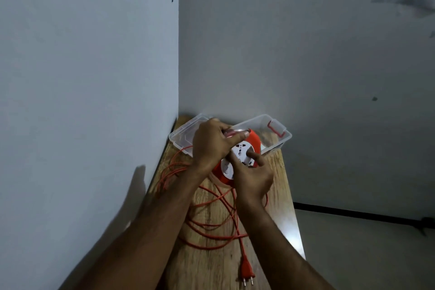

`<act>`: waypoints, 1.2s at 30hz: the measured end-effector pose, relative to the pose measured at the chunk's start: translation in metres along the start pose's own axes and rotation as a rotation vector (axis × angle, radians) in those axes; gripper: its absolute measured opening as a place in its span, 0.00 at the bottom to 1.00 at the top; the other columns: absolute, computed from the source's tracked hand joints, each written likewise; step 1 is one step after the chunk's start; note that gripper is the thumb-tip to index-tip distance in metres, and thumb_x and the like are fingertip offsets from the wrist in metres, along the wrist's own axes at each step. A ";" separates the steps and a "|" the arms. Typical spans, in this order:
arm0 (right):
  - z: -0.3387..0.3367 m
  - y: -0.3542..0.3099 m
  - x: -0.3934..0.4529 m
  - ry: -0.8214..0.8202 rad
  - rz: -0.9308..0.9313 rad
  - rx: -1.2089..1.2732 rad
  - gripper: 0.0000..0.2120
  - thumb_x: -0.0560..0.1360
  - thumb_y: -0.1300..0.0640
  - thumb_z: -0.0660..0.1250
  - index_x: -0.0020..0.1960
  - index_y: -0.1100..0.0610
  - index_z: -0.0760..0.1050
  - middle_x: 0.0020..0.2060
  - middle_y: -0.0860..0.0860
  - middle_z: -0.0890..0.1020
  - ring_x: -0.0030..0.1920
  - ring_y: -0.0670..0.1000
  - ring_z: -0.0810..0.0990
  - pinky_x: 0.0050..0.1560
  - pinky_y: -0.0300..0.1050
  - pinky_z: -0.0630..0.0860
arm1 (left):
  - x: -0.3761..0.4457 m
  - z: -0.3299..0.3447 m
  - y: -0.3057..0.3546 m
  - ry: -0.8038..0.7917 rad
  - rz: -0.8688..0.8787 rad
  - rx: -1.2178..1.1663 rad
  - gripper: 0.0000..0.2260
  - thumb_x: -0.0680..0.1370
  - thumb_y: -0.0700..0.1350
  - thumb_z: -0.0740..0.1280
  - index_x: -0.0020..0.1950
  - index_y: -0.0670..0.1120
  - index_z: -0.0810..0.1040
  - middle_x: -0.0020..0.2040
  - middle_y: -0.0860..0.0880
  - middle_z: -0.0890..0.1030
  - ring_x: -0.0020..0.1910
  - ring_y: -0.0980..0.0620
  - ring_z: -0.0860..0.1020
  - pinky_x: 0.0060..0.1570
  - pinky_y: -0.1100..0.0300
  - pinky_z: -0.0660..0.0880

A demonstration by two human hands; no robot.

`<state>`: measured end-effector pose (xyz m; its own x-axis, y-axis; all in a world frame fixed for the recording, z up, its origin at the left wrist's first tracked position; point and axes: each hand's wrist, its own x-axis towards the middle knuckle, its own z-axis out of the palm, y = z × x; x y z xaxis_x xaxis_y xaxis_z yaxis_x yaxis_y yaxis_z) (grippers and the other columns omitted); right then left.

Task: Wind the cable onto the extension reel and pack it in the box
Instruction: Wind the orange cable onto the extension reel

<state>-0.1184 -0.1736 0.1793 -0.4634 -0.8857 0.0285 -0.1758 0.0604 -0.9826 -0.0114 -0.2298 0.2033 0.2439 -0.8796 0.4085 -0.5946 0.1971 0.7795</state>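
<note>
Your left hand and right hand both clench the reel; clear box just beyond your grip; loose cable and plug sprawl on the tabletop beneath.

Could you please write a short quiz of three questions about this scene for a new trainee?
1. True or false: the orange cable is fully wound onto the reel.
2. Where does the plug lie? A) in the clear box B) on the wooden table C) in a hand
3. Which hand grips the reel's top handle?

Key:
1. False; it lies in loose loops on the table.
2. B
3. The left hand; the right hand presses the white socket face.
</note>
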 end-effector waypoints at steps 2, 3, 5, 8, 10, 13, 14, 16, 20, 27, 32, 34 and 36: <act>0.005 0.005 0.003 -0.065 0.169 0.151 0.26 0.56 0.40 0.83 0.50 0.41 0.78 0.55 0.49 0.84 0.53 0.53 0.85 0.50 0.57 0.85 | -0.002 0.001 0.000 -0.017 0.007 0.025 0.27 0.69 0.71 0.69 0.44 0.47 0.88 0.37 0.53 0.84 0.35 0.57 0.81 0.37 0.52 0.81; 0.003 0.005 0.004 -0.100 0.160 0.138 0.26 0.59 0.40 0.83 0.53 0.42 0.78 0.55 0.50 0.84 0.53 0.54 0.85 0.49 0.55 0.85 | -0.002 0.001 -0.002 -0.022 0.006 0.020 0.27 0.69 0.71 0.70 0.44 0.47 0.87 0.37 0.53 0.84 0.35 0.57 0.81 0.37 0.51 0.82; -0.009 -0.001 0.000 -0.148 -0.064 -0.029 0.24 0.66 0.42 0.81 0.58 0.49 0.79 0.49 0.50 0.86 0.46 0.48 0.86 0.45 0.40 0.84 | 0.002 -0.001 -0.009 -0.028 -0.028 -0.032 0.27 0.69 0.71 0.70 0.40 0.47 0.86 0.34 0.52 0.84 0.33 0.56 0.82 0.36 0.49 0.81; -0.034 -0.014 -0.005 -0.034 -0.640 -0.393 0.18 0.73 0.51 0.77 0.60 0.55 0.80 0.38 0.48 0.85 0.37 0.43 0.82 0.40 0.28 0.72 | 0.007 -0.007 -0.014 -0.021 -0.086 -0.105 0.25 0.69 0.68 0.74 0.30 0.45 0.80 0.28 0.50 0.81 0.27 0.52 0.79 0.30 0.46 0.78; -0.040 -0.013 -0.004 -0.093 -0.954 -0.560 0.15 0.75 0.55 0.74 0.60 0.58 0.81 0.48 0.53 0.85 0.46 0.50 0.83 0.46 0.38 0.76 | 0.009 -0.009 -0.012 -0.011 -0.085 -0.114 0.26 0.69 0.65 0.76 0.27 0.45 0.77 0.25 0.48 0.79 0.24 0.49 0.76 0.29 0.47 0.75; -0.041 -0.006 0.002 -0.312 -1.085 -0.722 0.18 0.75 0.56 0.60 0.62 0.57 0.79 0.58 0.58 0.80 0.58 0.58 0.79 0.53 0.53 0.80 | 0.009 -0.008 -0.009 -0.046 -0.093 -0.135 0.25 0.70 0.63 0.77 0.27 0.45 0.76 0.25 0.48 0.79 0.26 0.47 0.78 0.30 0.48 0.76; -0.042 -0.005 0.005 -0.364 -1.077 -0.774 0.20 0.74 0.54 0.58 0.63 0.56 0.78 0.61 0.58 0.78 0.61 0.59 0.77 0.55 0.57 0.79 | 0.009 -0.007 -0.009 -0.060 -0.094 -0.137 0.24 0.70 0.63 0.77 0.28 0.45 0.78 0.26 0.48 0.80 0.27 0.47 0.79 0.31 0.47 0.77; -0.046 -0.005 0.011 -0.420 -1.050 -0.864 0.23 0.73 0.51 0.58 0.66 0.51 0.76 0.66 0.58 0.74 0.65 0.60 0.74 0.56 0.59 0.76 | 0.008 -0.009 -0.009 -0.081 -0.093 -0.130 0.25 0.69 0.65 0.76 0.30 0.44 0.80 0.27 0.48 0.81 0.28 0.49 0.81 0.32 0.47 0.79; -0.048 -0.004 0.018 -0.464 -1.049 -0.938 0.26 0.72 0.50 0.72 0.69 0.48 0.74 0.69 0.59 0.71 0.61 0.58 0.78 0.55 0.55 0.75 | 0.007 -0.013 -0.011 -0.115 -0.093 -0.098 0.26 0.67 0.69 0.73 0.35 0.45 0.84 0.30 0.50 0.83 0.30 0.54 0.82 0.35 0.48 0.82; -0.044 -0.009 0.023 -0.396 -1.173 -0.948 0.27 0.74 0.44 0.58 0.70 0.51 0.75 0.63 0.61 0.75 0.53 0.58 0.80 0.51 0.53 0.73 | 0.006 -0.010 -0.011 -0.168 -0.115 -0.107 0.30 0.64 0.74 0.70 0.40 0.46 0.86 0.35 0.48 0.86 0.34 0.50 0.84 0.37 0.44 0.83; -0.039 -0.006 0.027 -0.342 -1.202 -0.861 0.25 0.71 0.45 0.71 0.65 0.52 0.79 0.62 0.60 0.76 0.54 0.57 0.79 0.51 0.50 0.73 | 0.006 -0.011 -0.005 -0.196 -0.045 -0.075 0.29 0.65 0.74 0.69 0.43 0.49 0.88 0.37 0.52 0.86 0.36 0.57 0.84 0.41 0.48 0.83; -0.038 -0.002 0.028 -0.322 -1.192 -0.813 0.28 0.66 0.46 0.79 0.63 0.54 0.80 0.59 0.59 0.78 0.53 0.57 0.79 0.50 0.49 0.76 | 0.005 -0.009 -0.006 -0.195 -0.019 -0.051 0.30 0.65 0.75 0.68 0.42 0.49 0.88 0.36 0.53 0.86 0.37 0.57 0.84 0.40 0.48 0.82; -0.036 0.002 0.028 -0.297 -1.060 -0.709 0.29 0.64 0.47 0.82 0.62 0.55 0.81 0.53 0.56 0.82 0.46 0.55 0.81 0.44 0.43 0.76 | 0.005 -0.006 -0.009 -0.170 -0.015 -0.041 0.30 0.64 0.76 0.68 0.40 0.48 0.87 0.35 0.51 0.85 0.35 0.55 0.83 0.38 0.47 0.81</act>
<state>-0.1626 -0.1815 0.1848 0.3733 -0.7140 0.5924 -0.7931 -0.5768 -0.1955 -0.0004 -0.2335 0.2015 0.1172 -0.9426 0.3128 -0.5592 0.1977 0.8052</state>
